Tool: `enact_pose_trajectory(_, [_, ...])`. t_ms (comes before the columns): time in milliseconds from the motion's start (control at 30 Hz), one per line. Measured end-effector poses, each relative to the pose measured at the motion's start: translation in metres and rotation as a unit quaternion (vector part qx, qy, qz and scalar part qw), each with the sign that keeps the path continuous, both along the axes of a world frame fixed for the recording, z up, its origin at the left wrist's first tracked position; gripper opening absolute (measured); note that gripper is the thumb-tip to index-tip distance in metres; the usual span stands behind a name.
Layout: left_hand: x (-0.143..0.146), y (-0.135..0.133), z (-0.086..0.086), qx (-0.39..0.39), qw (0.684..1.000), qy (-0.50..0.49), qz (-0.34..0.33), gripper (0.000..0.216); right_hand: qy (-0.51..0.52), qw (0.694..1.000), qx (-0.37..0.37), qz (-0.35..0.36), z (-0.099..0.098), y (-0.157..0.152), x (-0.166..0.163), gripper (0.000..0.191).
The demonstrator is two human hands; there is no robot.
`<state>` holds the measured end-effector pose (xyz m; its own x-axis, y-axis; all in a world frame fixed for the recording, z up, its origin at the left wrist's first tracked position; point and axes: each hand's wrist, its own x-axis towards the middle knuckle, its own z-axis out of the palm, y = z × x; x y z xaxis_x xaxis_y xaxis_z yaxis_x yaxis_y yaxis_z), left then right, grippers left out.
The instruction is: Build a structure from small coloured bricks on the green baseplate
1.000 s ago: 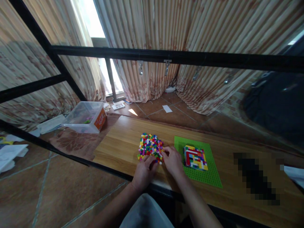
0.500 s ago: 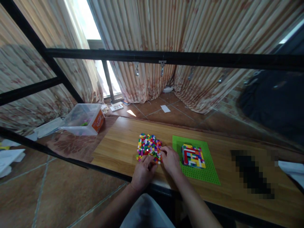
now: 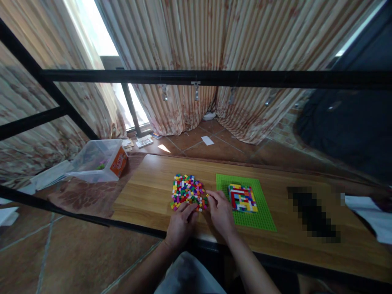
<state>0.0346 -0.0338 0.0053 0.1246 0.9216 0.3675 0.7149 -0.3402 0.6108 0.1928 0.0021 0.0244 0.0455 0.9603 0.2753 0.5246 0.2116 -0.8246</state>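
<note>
A heap of small building bricks in many colours [image 3: 186,190] lies on the wooden table. My left hand [image 3: 181,223] rests at the heap's near edge, its fingers curled together; whatever they hold is hidden. At the heap's right side, my right hand [image 3: 221,211] pinches a small yellow brick [image 3: 207,195] between thumb and forefinger. Just right of that hand is a green baseplate [image 3: 263,216], flat on the table. On it stands a low block of multicoloured bricks [image 3: 243,199], with red, white and yellow rows on top.
Across the wooden table's [image 3: 143,183] far side runs a black metal rail [image 3: 137,76]. A clear plastic bin [image 3: 98,161] with an orange label stands on the floor at left. A blurred-out dark object [image 3: 314,214] and white paper [image 3: 367,216] are at right.
The view has swung slightly right, so things appear farther left. A yellow brick now shows at my right fingertips. My left hand stays by the heap's near edge.
</note>
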Motion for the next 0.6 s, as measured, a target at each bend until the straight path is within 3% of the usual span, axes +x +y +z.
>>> enact_pose_trajectory(133, [-0.001,0.002,-0.002,-0.004,1.0,0.015,0.009,0.021,0.101,0.994,-0.036,-0.013,0.001,-0.026,0.017,0.026])
enact_pose_trajectory(333, [-0.003,0.003,-0.006,-0.006,1.0,0.025,0.016,0.02,0.239,0.962,-0.108,-0.082,-0.006,-0.067,0.047,0.029])
enact_pose_trajectory(467, [-0.003,0.004,-0.004,-0.006,0.999,0.038,0.026,0.02,0.231,0.955,-0.107,-0.151,-0.008,-0.076,0.072,0.029])
enact_pose_trajectory(600, [-0.003,0.004,-0.003,0.006,0.998,0.048,0.028,0.02,0.163,0.965,-0.049,-0.198,-0.002,-0.07,0.089,0.025])
